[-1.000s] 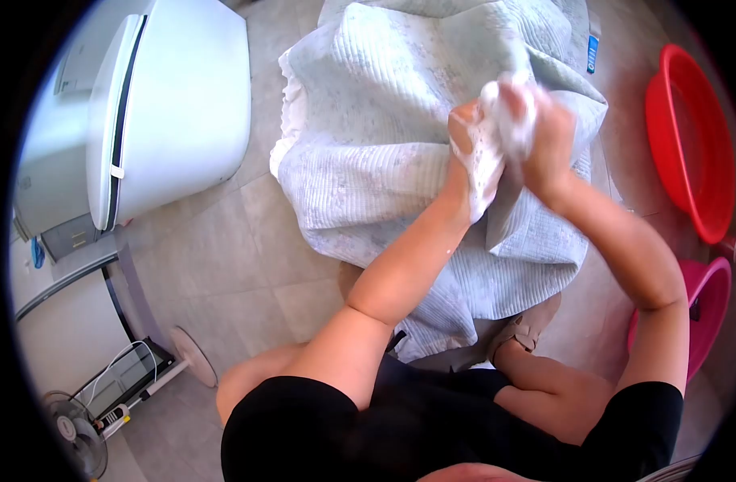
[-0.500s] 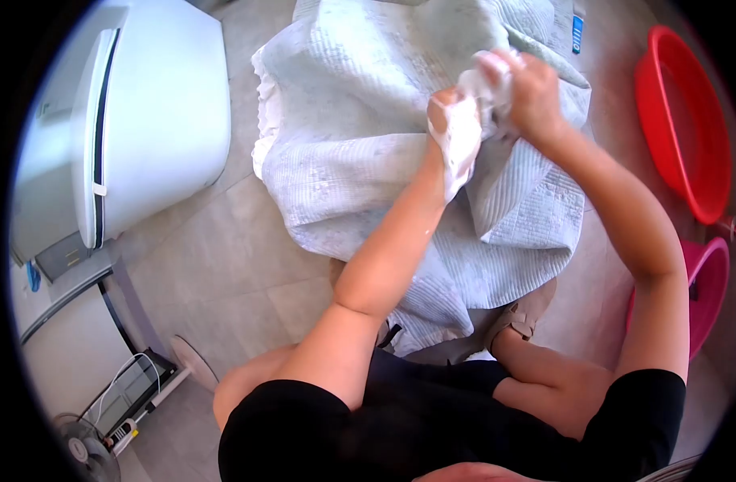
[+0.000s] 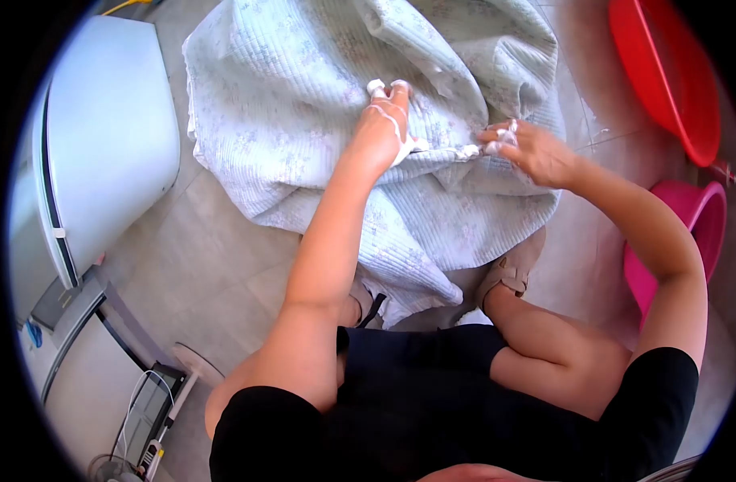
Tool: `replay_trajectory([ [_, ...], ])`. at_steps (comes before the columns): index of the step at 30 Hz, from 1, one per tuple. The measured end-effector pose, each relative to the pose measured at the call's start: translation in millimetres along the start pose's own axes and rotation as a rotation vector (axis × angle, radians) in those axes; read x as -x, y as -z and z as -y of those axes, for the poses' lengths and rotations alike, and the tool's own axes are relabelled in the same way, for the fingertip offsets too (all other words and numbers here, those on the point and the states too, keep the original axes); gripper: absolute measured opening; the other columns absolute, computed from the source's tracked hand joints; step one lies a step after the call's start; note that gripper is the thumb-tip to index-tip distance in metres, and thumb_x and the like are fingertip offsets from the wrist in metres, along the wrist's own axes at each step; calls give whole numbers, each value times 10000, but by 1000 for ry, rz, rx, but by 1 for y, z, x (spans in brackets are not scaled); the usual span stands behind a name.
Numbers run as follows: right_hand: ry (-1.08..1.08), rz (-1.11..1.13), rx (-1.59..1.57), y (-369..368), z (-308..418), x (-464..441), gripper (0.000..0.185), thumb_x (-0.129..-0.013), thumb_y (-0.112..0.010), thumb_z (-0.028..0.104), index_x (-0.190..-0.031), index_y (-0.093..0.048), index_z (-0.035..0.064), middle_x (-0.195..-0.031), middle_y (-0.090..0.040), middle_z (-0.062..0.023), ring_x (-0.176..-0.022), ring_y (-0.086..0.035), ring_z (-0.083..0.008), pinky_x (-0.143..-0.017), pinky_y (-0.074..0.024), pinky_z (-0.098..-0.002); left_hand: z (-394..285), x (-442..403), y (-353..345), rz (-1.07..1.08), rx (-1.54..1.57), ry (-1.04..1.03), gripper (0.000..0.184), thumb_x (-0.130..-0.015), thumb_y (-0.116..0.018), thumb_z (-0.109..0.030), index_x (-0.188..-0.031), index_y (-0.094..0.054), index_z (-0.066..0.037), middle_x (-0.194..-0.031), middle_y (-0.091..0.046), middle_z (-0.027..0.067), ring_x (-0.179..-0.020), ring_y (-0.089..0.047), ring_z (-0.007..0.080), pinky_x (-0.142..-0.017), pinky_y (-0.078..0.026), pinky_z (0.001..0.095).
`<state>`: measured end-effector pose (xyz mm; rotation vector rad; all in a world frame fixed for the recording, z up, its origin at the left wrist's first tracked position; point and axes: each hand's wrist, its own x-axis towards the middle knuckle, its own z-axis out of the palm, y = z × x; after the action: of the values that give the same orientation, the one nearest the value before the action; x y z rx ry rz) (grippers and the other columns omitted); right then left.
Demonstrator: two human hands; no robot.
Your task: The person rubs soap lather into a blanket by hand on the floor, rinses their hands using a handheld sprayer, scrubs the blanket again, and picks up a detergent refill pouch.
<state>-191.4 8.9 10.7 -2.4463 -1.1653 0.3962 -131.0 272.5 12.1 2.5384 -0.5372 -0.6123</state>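
Since your L hand (image 3: 384, 132) & R hand (image 3: 540, 154) parted in the last sec, both are down on the quilt (image 3: 295, 157) at 12 o'clock, so the foam (image 3: 402, 153) on them now meets cloth. L's spread, no grip visible; R touches a bunched fold (image 3: 444, 157), can't tell if it's pinching. That fold stops the quilt lying flat. Red basin (image 3: 679, 80) approx 2 o'clock, pink tub (image 3: 679, 201) 3, nr your R arm (image 3: 637, 213); white box (image 3: 115, 132) 10.
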Motion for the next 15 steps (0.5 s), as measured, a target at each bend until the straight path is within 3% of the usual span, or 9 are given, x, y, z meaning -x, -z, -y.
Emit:
replay_trajectory([
  [2,-58,-27,-46,-1,-7,-11,279,-744,-495,-12,-1020,-519,22,-1122,-565,-95,-860,-586,-310,-706,-491,-385,-2,0,-4,-47,-129,-53,669,-638,-765,-276,-1127,-413,14,-1125,-453,313,-887,-582,399,-757,-489,402],
  [5,-176,-80,-80,10,-5,-37,325,-702,-518,-40,-1017,-516,39,-1118,-559,-113,-851,-599,-310,-718,-489,-375,-11,-2,0,31,-220,34,619,-657,-746,-301,-1099,-451,16,-1130,-458,307,-862,-596,383,-727,-495,404],
  [6,-230,-17,-41,14,-1,-44,385,-714,-571,8,-1088,-490,48,-1120,-551,-100,-869,-585,-300,-722,-488,-366,-13,-5,-1,22,-264,78,483,-673,-723,-305,-989,-540,12,-1056,-523,272,-854,-603,362,-696,-497,405],
  [9,-215,-22,111,3,4,-55,405,-732,-615,97,-1114,-500,26,-1168,-522,-87,-923,-562,-280,-726,-497,-359,0,-9,-6,-12,-236,88,344,-680,-705,-298,-893,-611,-44,-966,-585,198,-824,-611,322,-689,-492,392],
  [13,-333,-70,119,8,-2,-60,499,-733,-655,219,-1177,-478,75,-1157,-526,-82,-974,-523,-273,-763,-485,-362,-3,-3,31,-146,48,49,169,-701,-679,-258,-829,-668,-149,-915,-608,113,-749,-604,271,-670,-471,362],
  [15,-313,-173,88,26,-2,-66,526,-733,-660,262,-1196,-470,101,-1150,-531,-81,-973,-515,-276,-783,-476,-368,-5,0,46,-326,291,-78,135,-668,-726,-122,-756,-639,-69,-829,-554,66,-630,-496,141,-574,-402,264],
])
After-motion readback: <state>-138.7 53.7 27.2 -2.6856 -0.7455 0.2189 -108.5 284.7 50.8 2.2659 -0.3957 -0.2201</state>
